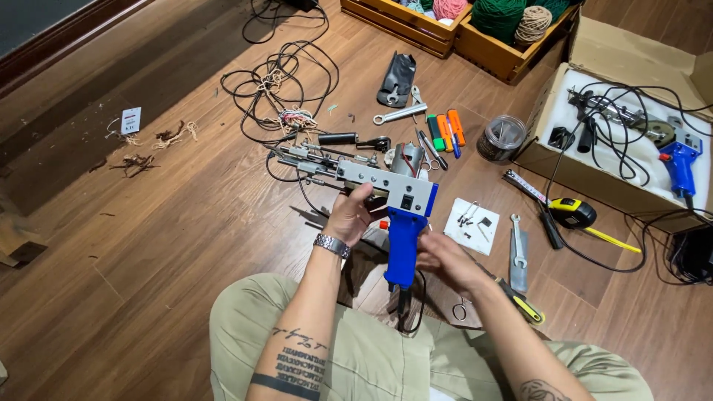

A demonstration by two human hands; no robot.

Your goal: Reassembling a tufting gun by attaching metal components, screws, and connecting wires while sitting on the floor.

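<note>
Head view looked down on a person seated on a brown wooden floor (148, 245). The left hand (350, 215) was clenched around the underside of a grey metal tufting gun with a blue plastic handle (394, 194), holding it up above the lap. The right hand (445, 256) touched the lower part of that blue handle, its fingers curled against it; whether it truly grasped the handle could not be told. A silver wristwatch (332, 245) sat on the left wrist.

Just right of the right hand lay a white paper sheet with small dark parts (472, 226) and a flat silver spanner (518, 252). Farther right lay a yellow and black tape measure (575, 213). Beyond the left hand's grip lay orange and green markers (445, 132), a silver wrench (399, 114) and tangled black cables (286, 89). Well to the right stood an open cardboard box holding a second blue-handled gun (679, 165). At the far edge, wooden crates held green and pink yarn (497, 18).
</note>
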